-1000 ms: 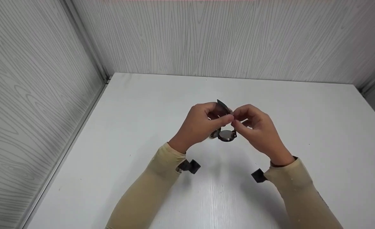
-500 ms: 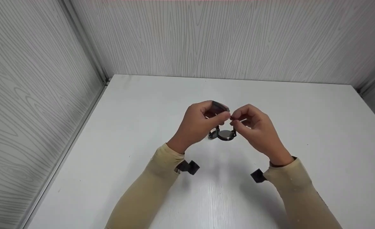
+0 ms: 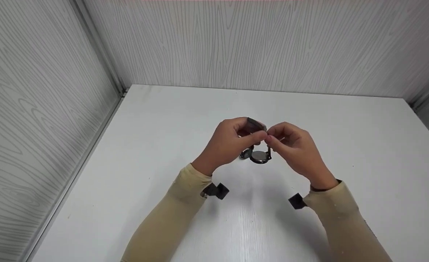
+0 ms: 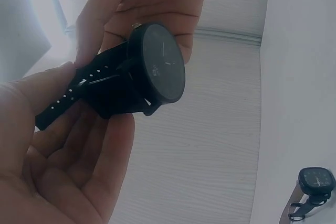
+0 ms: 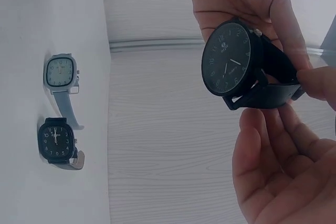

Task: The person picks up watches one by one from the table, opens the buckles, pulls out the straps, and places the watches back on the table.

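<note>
A black round wristwatch [image 5: 231,59] hangs between both hands, its dark dial turned toward the wrist cameras and its grey case back [image 3: 259,156] facing up in the head view. My left hand [image 3: 229,141] pinches the strap between thumb and fingers, with one end of the strap standing up at its fingertips. The right hand [image 3: 295,149] pinches the same strap from the other side, thumb tip right beside the left thumb tip. Punched holes run along the strap [image 4: 59,101] in the left wrist view, where the two bands overlap in a closed loop. Fingers partly hide the fastening.
On the white table [image 3: 127,174] lie a light grey squarish watch [image 5: 60,72] and a black squarish watch [image 5: 56,140], side by side in the right wrist view. A black squarish watch [image 4: 316,181] shows at the left wrist view's corner. Wood-grain panels [image 3: 218,43] enclose the table.
The strap end above the left fingers has tipped down from its upright stance. The fingertips of both hands drew slightly apart, then came together again; the watch stays hanging below them.
</note>
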A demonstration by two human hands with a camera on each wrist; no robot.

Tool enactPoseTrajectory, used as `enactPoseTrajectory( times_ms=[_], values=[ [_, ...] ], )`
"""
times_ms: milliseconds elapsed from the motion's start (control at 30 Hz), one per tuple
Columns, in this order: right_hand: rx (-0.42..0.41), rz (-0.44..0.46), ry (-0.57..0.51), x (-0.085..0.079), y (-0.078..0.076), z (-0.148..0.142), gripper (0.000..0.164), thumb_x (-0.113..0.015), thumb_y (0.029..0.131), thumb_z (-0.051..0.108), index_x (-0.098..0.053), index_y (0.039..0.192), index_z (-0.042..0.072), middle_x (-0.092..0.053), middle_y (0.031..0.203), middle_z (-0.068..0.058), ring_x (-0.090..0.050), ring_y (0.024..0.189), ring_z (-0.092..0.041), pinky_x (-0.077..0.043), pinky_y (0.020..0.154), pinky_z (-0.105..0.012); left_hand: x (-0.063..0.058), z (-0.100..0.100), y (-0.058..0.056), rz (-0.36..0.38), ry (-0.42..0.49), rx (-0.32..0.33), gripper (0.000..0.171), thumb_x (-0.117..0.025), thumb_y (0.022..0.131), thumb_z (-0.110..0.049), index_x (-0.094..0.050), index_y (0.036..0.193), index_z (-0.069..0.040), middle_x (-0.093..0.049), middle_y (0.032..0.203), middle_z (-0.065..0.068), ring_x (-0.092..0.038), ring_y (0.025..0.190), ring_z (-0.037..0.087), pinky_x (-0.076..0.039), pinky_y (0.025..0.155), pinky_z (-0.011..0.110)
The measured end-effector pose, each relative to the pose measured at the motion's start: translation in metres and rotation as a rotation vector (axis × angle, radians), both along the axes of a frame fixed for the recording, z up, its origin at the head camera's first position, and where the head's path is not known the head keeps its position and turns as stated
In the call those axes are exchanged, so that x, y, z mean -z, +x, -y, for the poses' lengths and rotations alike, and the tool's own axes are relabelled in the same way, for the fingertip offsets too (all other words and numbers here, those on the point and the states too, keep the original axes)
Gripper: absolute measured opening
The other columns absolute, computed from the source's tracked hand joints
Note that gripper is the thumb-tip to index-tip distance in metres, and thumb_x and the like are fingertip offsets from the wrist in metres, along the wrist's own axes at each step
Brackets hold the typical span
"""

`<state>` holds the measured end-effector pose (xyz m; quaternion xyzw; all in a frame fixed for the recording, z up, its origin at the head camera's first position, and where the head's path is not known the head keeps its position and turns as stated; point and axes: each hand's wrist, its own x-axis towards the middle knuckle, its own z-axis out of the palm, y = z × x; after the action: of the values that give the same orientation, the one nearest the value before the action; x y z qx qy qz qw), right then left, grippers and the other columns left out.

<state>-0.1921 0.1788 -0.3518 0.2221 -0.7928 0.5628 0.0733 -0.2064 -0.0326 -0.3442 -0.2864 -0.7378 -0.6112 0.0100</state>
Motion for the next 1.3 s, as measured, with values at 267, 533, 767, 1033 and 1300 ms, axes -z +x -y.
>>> enactPoseTrajectory(
  times_ms=[267, 533, 767, 1033, 1300],
  values=[
    [0.011, -0.002, 0.000, 0.0006, -0.0010, -0.0004, 0.010, -0.073, 0.097, 0.010, -0.070, 0.100, 0.002, -0.065, 0.087, -0.008, -0.060, 0.075, -0.018, -0.050, 0.064, -0.024, 0.0001, -0.0002, -0.0004, -0.006, -0.022, -0.004, 0.027, -0.073, 0.098, -0.032, -0.075, 0.111, -0.009, -0.074, 0.094, 0.003, -0.068, 0.085, 0.017, -0.056, 0.077, 0.031],
    [0.020, 0.004, 0.022, 0.0011, -0.0006, -0.0005, 0.011, -0.072, 0.098, 0.013, -0.069, 0.100, 0.002, -0.065, 0.087, -0.008, -0.061, 0.076, -0.018, -0.049, 0.064, -0.024, -0.0006, -0.0003, -0.0003, 0.002, -0.034, -0.007, 0.026, -0.072, 0.098, -0.032, -0.075, 0.111, -0.010, -0.074, 0.092, 0.002, -0.069, 0.084, 0.016, -0.056, 0.076, 0.031],
    [0.014, 0.021, 0.039, 0.0028, -0.0016, -0.0011, 0.011, -0.071, 0.098, 0.012, -0.066, 0.098, 0.002, -0.064, 0.085, -0.007, -0.059, 0.074, -0.016, -0.047, 0.062, -0.024, 0.0014, 0.0011, -0.0014, 0.006, 0.009, -0.022, 0.026, -0.072, 0.099, -0.030, -0.075, 0.112, -0.008, -0.075, 0.098, 0.003, -0.070, 0.085, 0.017, -0.058, 0.078, 0.033],
    [-0.044, 0.027, -0.034, 0.0058, -0.0024, -0.0015, 0.015, -0.067, 0.100, 0.009, -0.067, 0.113, 0.000, -0.068, 0.103, -0.011, -0.066, 0.094, -0.022, -0.055, 0.085, -0.027, 0.0025, -0.0021, -0.0004, 0.017, 0.050, -0.010, 0.025, -0.072, 0.099, -0.028, -0.074, 0.113, -0.007, -0.074, 0.099, 0.002, -0.071, 0.085, 0.018, -0.059, 0.080, 0.035],
    [-0.012, -0.033, -0.018, 0.0041, -0.0014, -0.0007, 0.010, -0.071, 0.098, 0.009, -0.071, 0.106, 0.002, -0.071, 0.095, -0.009, -0.067, 0.087, -0.019, -0.056, 0.081, -0.026, 0.0022, -0.0037, 0.0004, 0.033, -0.002, 0.020, 0.025, -0.073, 0.099, -0.030, -0.072, 0.113, -0.009, -0.073, 0.096, 0.002, -0.070, 0.086, 0.018, -0.057, 0.079, 0.031]
  ],
)
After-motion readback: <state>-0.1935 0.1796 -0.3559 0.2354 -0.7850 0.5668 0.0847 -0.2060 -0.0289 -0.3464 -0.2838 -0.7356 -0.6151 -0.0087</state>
